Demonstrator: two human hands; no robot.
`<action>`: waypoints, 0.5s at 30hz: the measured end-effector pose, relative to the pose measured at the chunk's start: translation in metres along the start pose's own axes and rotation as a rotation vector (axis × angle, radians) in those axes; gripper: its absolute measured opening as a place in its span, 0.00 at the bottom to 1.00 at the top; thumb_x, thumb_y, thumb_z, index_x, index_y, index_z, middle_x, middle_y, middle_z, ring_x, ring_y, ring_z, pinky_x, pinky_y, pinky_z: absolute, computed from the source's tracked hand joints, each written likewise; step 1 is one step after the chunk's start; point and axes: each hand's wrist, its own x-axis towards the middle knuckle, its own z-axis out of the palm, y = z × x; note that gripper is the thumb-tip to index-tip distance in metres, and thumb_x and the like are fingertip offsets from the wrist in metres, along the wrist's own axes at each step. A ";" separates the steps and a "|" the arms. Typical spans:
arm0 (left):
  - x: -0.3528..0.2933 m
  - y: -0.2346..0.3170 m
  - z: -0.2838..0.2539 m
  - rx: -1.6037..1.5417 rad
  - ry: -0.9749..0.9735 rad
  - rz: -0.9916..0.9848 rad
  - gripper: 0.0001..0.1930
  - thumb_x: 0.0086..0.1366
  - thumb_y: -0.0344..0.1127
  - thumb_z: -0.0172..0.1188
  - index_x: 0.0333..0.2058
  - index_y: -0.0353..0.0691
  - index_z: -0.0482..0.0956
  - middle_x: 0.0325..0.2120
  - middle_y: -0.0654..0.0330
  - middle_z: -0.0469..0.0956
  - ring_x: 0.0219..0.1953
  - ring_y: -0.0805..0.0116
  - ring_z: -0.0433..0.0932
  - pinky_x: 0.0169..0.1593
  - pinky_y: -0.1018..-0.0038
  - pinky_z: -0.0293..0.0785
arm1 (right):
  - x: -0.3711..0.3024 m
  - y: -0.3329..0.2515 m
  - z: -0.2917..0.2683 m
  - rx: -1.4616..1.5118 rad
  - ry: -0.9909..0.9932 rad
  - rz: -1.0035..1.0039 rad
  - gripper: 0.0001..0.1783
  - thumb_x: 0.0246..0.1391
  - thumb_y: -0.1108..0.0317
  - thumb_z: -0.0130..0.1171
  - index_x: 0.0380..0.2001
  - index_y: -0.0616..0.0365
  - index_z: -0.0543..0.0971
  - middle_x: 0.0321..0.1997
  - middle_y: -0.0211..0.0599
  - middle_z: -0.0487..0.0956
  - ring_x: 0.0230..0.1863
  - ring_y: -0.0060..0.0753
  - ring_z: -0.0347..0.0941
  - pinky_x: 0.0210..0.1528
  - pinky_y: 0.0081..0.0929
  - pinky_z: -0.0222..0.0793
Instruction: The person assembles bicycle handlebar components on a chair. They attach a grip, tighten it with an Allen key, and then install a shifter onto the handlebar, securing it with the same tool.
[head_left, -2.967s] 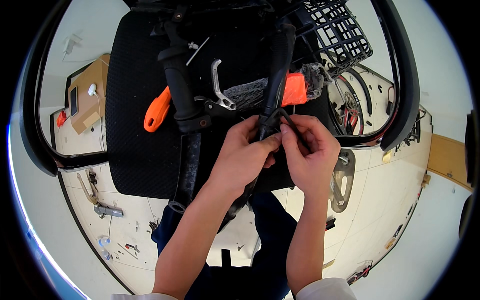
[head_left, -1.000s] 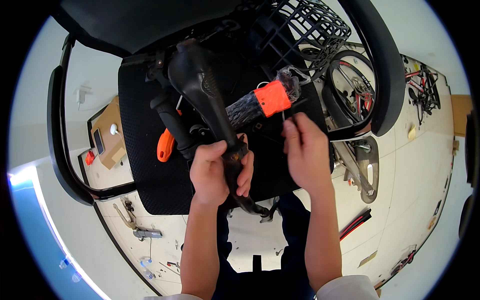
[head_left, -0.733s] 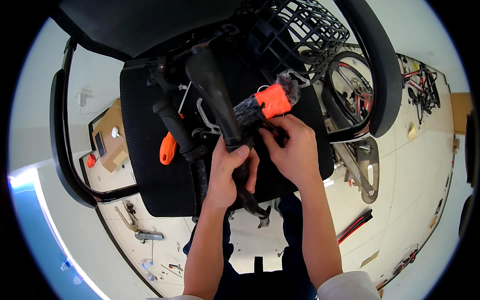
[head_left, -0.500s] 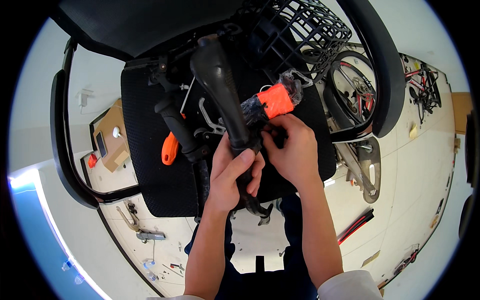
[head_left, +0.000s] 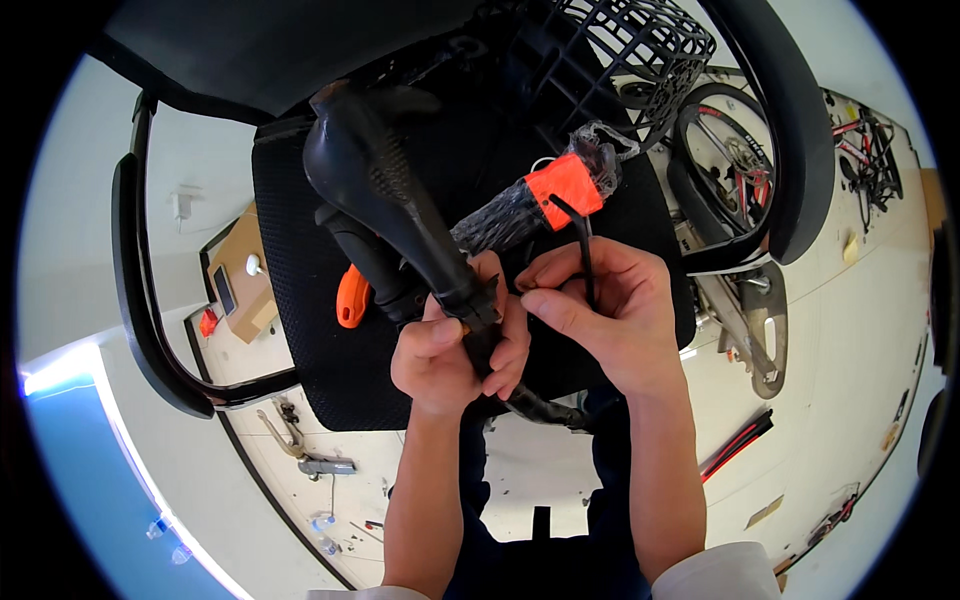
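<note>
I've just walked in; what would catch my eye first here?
Probably the bright orange patch on the plastic-wrapped bundle lying on the black chair seat. Left of it, the left hand holds a black handlebar; the right hand holds a thin bent dark rod. A black lattice basket sits upper right.

Bike workshop, wheel [head_left: 742,165], scattered parts [head_left: 727,308] on floor [head_left: 820,330]

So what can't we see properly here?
In the head view:
Handlebar: part hidden inside the left hand.
Black hex key: lower end hidden by the right hand.
Orange handle: upper end hidden by the smaller black grip.
Black basket: cut off by the upper edge.
Phone: screen too small.
</note>
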 end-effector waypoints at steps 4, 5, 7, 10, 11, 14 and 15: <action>-0.003 -0.002 0.003 0.030 0.055 -0.028 0.30 0.48 0.52 0.50 0.38 0.27 0.63 0.13 0.57 0.64 0.08 0.72 0.61 0.12 0.78 0.64 | -0.002 -0.003 0.007 -0.025 -0.020 0.052 0.06 0.49 0.81 0.66 0.33 0.67 0.81 0.26 0.30 0.82 0.20 0.08 0.70 0.20 0.09 0.53; -0.002 -0.002 0.003 0.037 0.060 -0.031 0.30 0.48 0.52 0.50 0.39 0.26 0.63 0.13 0.57 0.64 0.08 0.72 0.61 0.12 0.78 0.64 | -0.002 -0.003 0.007 0.019 -0.025 0.067 0.06 0.50 0.81 0.66 0.33 0.67 0.81 0.26 0.32 0.82 0.21 0.11 0.73 0.20 0.09 0.56; -0.002 -0.002 0.004 0.050 0.077 -0.038 0.31 0.48 0.53 0.50 0.38 0.26 0.63 0.13 0.57 0.64 0.08 0.72 0.61 0.12 0.78 0.63 | -0.003 -0.004 0.009 0.107 -0.036 0.095 0.05 0.51 0.81 0.66 0.32 0.69 0.80 0.25 0.35 0.82 0.21 0.19 0.78 0.19 0.10 0.64; -0.001 -0.001 0.005 0.072 0.097 -0.046 0.30 0.48 0.54 0.50 0.36 0.27 0.63 0.12 0.58 0.63 0.08 0.72 0.61 0.12 0.78 0.62 | -0.004 -0.010 0.015 0.167 -0.044 0.114 0.04 0.53 0.82 0.62 0.32 0.72 0.79 0.25 0.40 0.81 0.21 0.28 0.81 0.21 0.19 0.77; 0.000 -0.001 0.004 0.082 0.090 -0.046 0.30 0.48 0.54 0.50 0.35 0.27 0.63 0.12 0.59 0.63 0.08 0.72 0.61 0.11 0.78 0.62 | -0.005 -0.011 0.014 0.169 -0.056 0.116 0.04 0.53 0.83 0.62 0.33 0.73 0.79 0.26 0.41 0.81 0.21 0.29 0.81 0.22 0.21 0.79; 0.000 0.002 0.009 0.138 0.116 -0.046 0.29 0.47 0.55 0.50 0.33 0.28 0.63 0.11 0.59 0.62 0.07 0.72 0.60 0.11 0.79 0.62 | -0.005 -0.012 0.013 0.165 -0.081 0.098 0.04 0.54 0.84 0.59 0.34 0.74 0.78 0.28 0.43 0.81 0.23 0.31 0.82 0.24 0.26 0.82; -0.001 0.004 0.010 0.161 0.132 -0.047 0.29 0.47 0.55 0.50 0.32 0.29 0.63 0.11 0.59 0.62 0.07 0.72 0.60 0.11 0.79 0.62 | -0.005 -0.012 0.014 0.155 -0.079 0.074 0.04 0.55 0.84 0.59 0.35 0.74 0.78 0.29 0.43 0.81 0.24 0.31 0.82 0.24 0.26 0.82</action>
